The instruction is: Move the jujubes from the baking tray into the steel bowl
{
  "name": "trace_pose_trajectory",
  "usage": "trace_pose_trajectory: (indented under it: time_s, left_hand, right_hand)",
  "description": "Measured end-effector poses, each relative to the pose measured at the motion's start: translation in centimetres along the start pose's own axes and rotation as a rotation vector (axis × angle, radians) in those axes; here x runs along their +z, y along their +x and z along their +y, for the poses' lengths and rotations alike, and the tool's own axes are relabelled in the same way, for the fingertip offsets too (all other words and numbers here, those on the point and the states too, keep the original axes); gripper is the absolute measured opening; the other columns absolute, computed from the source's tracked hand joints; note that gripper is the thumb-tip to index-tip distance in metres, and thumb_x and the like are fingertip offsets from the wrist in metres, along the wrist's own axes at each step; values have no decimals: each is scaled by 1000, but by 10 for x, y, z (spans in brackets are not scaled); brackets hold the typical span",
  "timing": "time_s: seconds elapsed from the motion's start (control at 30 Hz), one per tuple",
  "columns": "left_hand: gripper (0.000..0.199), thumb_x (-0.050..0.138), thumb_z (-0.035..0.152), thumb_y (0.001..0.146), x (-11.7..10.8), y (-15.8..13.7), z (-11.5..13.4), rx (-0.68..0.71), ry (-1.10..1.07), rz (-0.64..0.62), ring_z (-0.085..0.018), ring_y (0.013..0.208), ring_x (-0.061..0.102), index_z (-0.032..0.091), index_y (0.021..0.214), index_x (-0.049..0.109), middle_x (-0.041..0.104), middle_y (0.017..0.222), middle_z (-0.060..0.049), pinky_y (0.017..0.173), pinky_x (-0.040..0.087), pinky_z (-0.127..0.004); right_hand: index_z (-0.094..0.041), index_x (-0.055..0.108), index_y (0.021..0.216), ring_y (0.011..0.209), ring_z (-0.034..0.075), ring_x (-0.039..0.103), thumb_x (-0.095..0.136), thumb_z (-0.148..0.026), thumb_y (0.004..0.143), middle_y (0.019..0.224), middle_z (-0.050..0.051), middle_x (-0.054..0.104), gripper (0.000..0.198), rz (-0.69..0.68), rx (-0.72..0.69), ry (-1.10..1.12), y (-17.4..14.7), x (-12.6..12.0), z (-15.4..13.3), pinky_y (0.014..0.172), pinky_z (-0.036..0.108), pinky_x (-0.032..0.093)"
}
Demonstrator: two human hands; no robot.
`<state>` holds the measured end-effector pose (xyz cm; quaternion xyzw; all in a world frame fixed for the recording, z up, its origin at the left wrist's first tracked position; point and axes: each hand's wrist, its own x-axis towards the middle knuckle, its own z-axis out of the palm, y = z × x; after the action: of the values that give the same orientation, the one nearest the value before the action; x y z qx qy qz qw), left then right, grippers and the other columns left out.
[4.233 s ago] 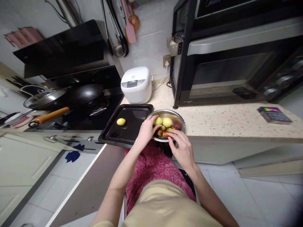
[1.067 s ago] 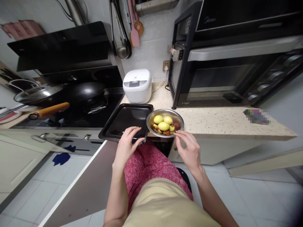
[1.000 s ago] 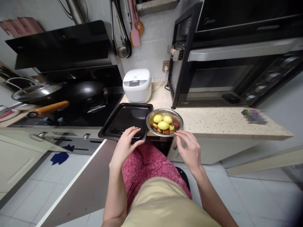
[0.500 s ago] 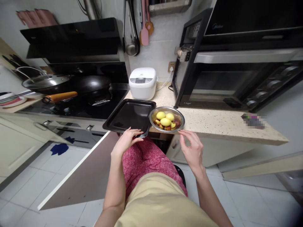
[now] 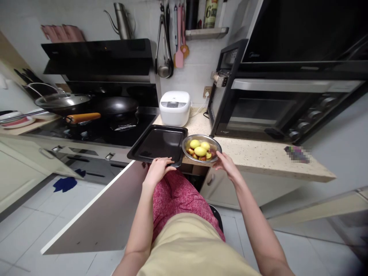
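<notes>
My left hand (image 5: 157,169) is at the near rim of a black baking tray (image 5: 161,142), its fingers over the edge and the thumb below them. The tray's front part juts past the counter edge. To its right, my right hand (image 5: 227,164) grips the near right rim of a shallow metal bowl (image 5: 216,145). Several smooth, yellow rounded pieces (image 5: 200,151) lie in the bowl on top of smaller reddish-brown pieces; I cannot tell what kind they are. The right fingertips are partly hidden under the bowl.
A white rice cooker (image 5: 174,108) stands behind the tray. An oven (image 5: 267,111) is at the right, on the speckled counter (image 5: 244,151). At the left, a wok (image 5: 117,105) and a lidded pan (image 5: 63,101) sit on the stove. An open cabinet door (image 5: 94,214) sticks out by my legs.
My right hand has moved up to the bowl and closed on its rim. The left hand stays at the tray's near edge. The camera view has tilted up a little.
</notes>
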<state>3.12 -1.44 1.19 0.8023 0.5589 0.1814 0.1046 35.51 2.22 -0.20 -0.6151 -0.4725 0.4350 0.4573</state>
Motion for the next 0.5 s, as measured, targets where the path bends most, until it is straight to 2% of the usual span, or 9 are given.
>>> trace_pose_trajectory:
  time_s: [0.13, 0.23, 0.37, 0.43, 0.5]
  left_hand:
    - [35, 71, 41, 95, -2, -1, 0, -14, 2, -4, -26, 135, 63, 22, 124, 76, 69, 139, -11, 114, 46, -39]
    - [35, 70, 42, 96, -2, -2, 2, -31, 12, 2, -26, 136, 62, 22, 125, 75, 69, 139, -11, 115, 44, -40]
    - [40, 69, 42, 96, 1, -5, 5, -40, 15, 17, -28, 137, 61, 22, 131, 71, 67, 142, -13, 120, 38, -46]
    - [48, 67, 42, 97, 2, -7, 4, -22, -9, 33, -28, 140, 58, 22, 141, 64, 64, 146, -15, 123, 35, -50]
    - [63, 68, 43, 97, 1, -9, 2, 5, -62, 72, -29, 147, 51, 23, 154, 49, 55, 155, -17, 123, 35, -51]
  right_hand:
    - [-13, 68, 101, 48, 17, 64, 56, -33, 93, 65, 8, 72, 24, -137, 125, 25, 14, 3, -11, 45, 24, 51]
    - [-10, 69, 95, 44, 16, 63, 55, -22, 87, 58, 7, 71, 20, -163, 181, 11, 21, 4, -18, 45, 24, 52]
    - [-9, 70, 94, 49, 18, 67, 55, -14, 77, 57, 8, 71, 23, -161, 206, -21, 25, 4, -29, 50, 26, 57]
    - [-9, 70, 93, 52, 20, 70, 57, -15, 74, 60, 8, 72, 24, -156, 193, -42, 26, 5, -36, 52, 27, 59]
    - [-11, 70, 90, 54, 21, 71, 59, -16, 72, 62, 9, 74, 22, -151, 171, -69, 29, 7, -46, 53, 28, 60]
